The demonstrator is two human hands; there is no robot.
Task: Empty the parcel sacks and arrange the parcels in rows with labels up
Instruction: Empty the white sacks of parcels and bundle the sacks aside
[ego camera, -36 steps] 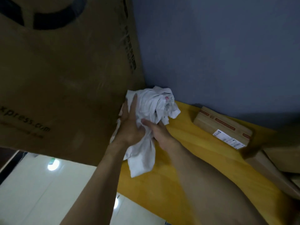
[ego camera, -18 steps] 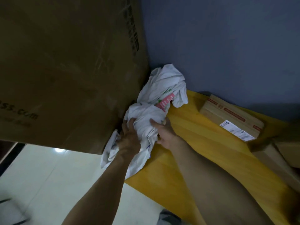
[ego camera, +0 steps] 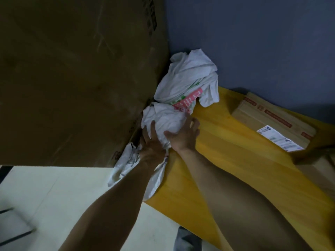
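At the centre of the frame, both hands close on a crumpled white sack point(ego camera: 164, 117) that sits in the corner where a large brown cardboard box point(ego camera: 72, 78) meets the blue wall point(ego camera: 253, 42). The left hand point(ego camera: 152, 144) wraps the lower bundle from the box side, thumb lying up across the cloth, its other fingers hidden behind the folds. The right hand point(ego camera: 183, 134) grasps the same bundle from the right, thumb pressed into the front and fingers curled over the top.

Above the hands the sack rises in loose folds against the wall, with a pink printed patch point(ego camera: 188, 100) facing out; below the left wrist a tail of it hangs off the near edge of the yellow desk point(ego camera: 226, 160) toward the pale floor point(ego camera: 54, 196). Whether this is one sack or several bunched together cannot be told.

Toward the right of the frame a flat cardboard parcel point(ego camera: 268, 116) lies on the desk close to the wall, well apart from the hands — its white label point(ego camera: 279, 138) faces up. At the far right edge more cardboard point(ego camera: 322, 165) shows in shadow, too dim to make out.
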